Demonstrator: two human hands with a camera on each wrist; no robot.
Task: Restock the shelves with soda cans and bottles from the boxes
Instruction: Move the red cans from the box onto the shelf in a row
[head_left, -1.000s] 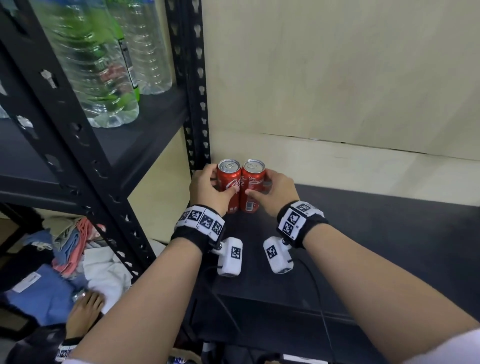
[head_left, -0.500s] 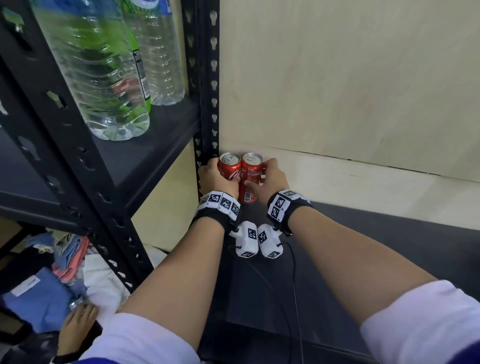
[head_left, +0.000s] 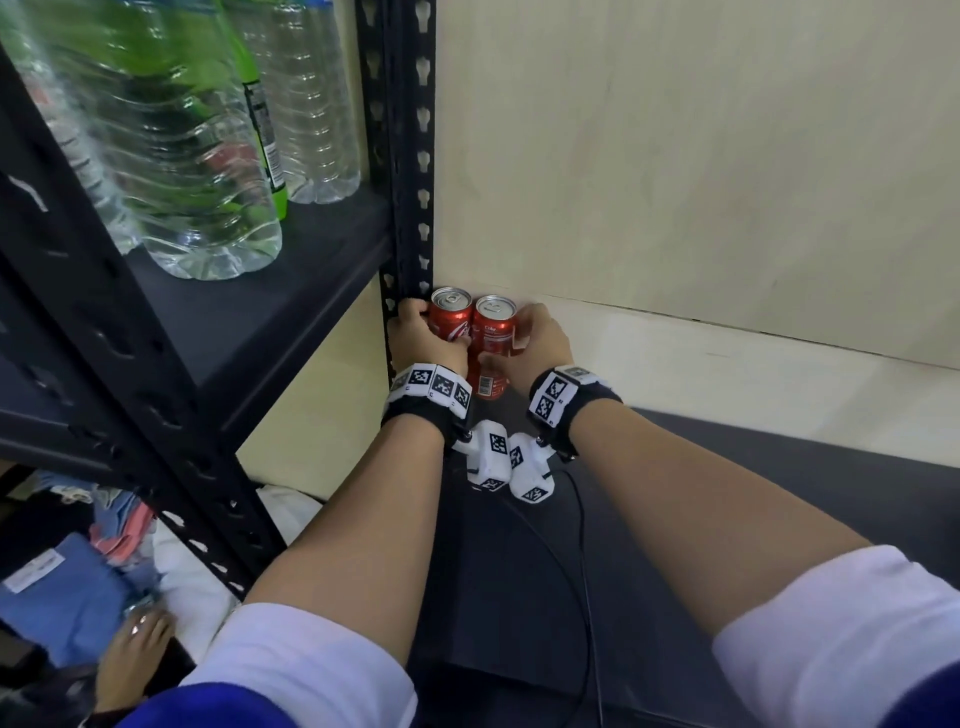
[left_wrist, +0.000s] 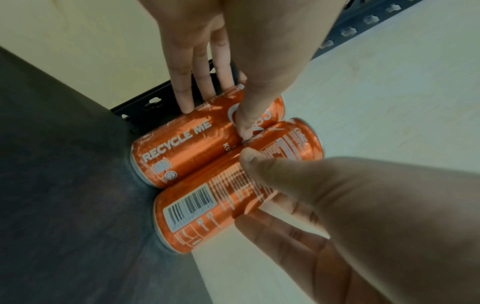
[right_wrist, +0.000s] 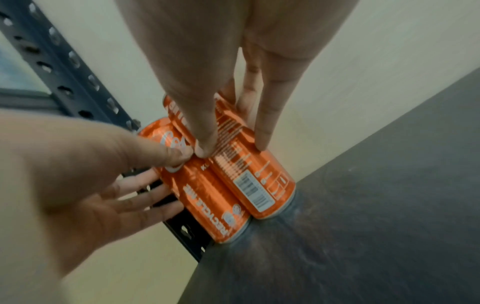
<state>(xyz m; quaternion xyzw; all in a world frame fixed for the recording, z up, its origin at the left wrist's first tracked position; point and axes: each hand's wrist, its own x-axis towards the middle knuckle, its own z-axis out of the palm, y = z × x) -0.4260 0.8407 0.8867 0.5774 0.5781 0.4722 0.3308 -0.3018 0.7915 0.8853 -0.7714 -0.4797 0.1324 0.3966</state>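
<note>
Two red cola cans stand upright, side by side and touching, on the dark lower shelf in its back left corner. My left hand grips the left can, thumb on its front and fingers behind it against the black upright post. The wrist view shows that can's "RECYCLE ME" print. My right hand grips the right can, the one with the barcode, between thumb and fingers. Both thumbs meet at the seam between the cans.
The beige wall stands right behind the cans. The shelf above holds several clear water bottles and a green bottle. Below at the left lie folded clothes, with another person's hand on them. The dark shelf runs on to the right.
Both hands have pushed the two cans farther back and left, up against the post and close to the wall. My head has leaned in closer.
</note>
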